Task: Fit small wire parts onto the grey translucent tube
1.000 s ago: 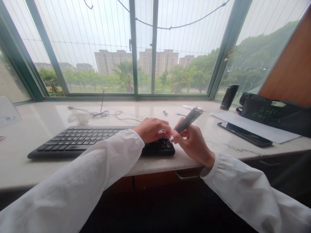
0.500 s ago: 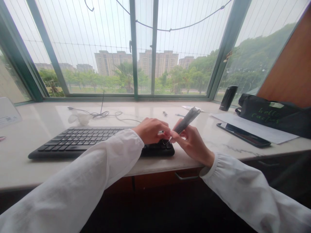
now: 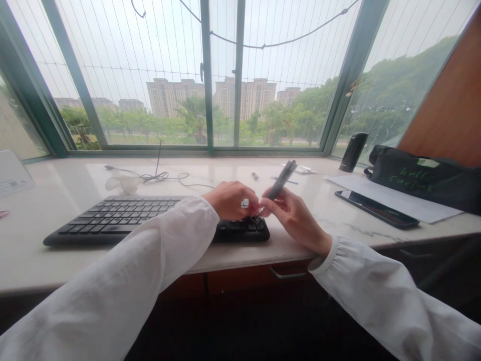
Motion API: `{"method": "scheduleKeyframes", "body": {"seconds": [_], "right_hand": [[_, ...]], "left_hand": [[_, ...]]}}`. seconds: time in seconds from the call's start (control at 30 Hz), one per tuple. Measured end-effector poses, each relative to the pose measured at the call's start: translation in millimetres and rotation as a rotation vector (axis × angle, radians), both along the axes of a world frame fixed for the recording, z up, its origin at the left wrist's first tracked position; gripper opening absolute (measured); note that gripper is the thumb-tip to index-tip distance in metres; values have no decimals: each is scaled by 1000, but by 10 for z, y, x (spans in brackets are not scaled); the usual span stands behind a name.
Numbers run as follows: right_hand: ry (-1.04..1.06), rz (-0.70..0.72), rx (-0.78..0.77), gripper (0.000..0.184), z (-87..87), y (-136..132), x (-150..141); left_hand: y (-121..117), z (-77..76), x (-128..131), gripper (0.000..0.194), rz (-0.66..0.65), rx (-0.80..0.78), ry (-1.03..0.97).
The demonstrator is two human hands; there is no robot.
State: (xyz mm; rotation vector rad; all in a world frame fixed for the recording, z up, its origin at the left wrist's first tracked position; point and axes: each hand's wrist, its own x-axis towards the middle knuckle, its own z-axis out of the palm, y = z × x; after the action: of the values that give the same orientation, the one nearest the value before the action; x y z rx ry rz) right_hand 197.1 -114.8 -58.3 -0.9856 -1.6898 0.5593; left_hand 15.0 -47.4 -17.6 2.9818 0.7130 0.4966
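Closely, the right hand (image 3: 295, 216) pinches a slim grey tube (image 3: 280, 180) tilted up and away; the left hand (image 3: 230, 200) pinches at its lower end, what it holds too small to tell.

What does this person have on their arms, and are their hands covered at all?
Both arms wear long, loose white sleeves: the left sleeve and the right sleeve. The right one ends in a gathered, puffy cuff. The left hand and right hand are bare, without gloves.
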Motion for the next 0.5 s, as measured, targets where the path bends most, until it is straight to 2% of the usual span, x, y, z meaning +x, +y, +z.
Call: {"method": "scheduleKeyframes", "body": {"seconds": [0.17,0.5], "right_hand": [[-56,-35,13,19,-13,15,12],[-34,7,-16,22,-25,16,11]], "left_hand": [[65,-16,-22,9,-20,-94,-28],[147,12,-106,17,-135,-255,-38]]}}
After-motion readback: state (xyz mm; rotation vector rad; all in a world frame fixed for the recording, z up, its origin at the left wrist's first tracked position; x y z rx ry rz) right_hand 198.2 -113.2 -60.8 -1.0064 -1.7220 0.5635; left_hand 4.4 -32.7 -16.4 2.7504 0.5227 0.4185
